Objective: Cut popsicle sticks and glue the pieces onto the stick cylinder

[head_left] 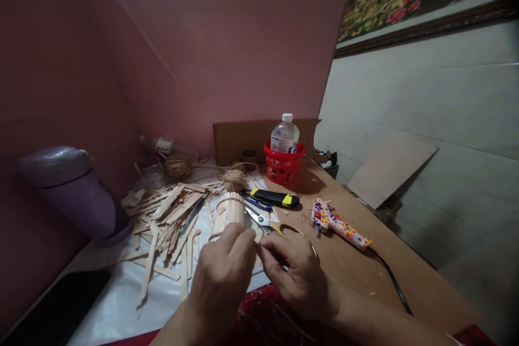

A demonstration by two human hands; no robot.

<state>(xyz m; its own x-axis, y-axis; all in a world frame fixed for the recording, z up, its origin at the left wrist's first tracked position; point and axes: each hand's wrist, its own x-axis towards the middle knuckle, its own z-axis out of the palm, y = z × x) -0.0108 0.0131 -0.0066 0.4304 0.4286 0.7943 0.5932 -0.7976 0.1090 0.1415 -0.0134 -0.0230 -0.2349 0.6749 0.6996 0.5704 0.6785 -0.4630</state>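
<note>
Closed in a pinch, my left hand (225, 265) is just in front of a cylinder of pale wooden craft sticks (229, 215). One band of twine (230, 198) circles the cylinder near its top, and another shows lower down beside my knuckles. The fingertips of my right hand (294, 270) meet those of my left, pinched on what appears to be a thin end of twine, mostly hidden by the fingers. Behind my right hand lie open scissors (279, 225) with gold-coloured handles. The lower part of the cylinder is covered by my left hand.
Loose craft sticks (178, 205) are heaped at left near a purple tumbler (77, 194). Twine balls (234, 179), a black-yellow utility knife (273, 198) and a red tub (284, 166) holding a bottle (286, 135) stand behind. A flowered glue gun (338, 225) lies right, its cord trailing forward.
</note>
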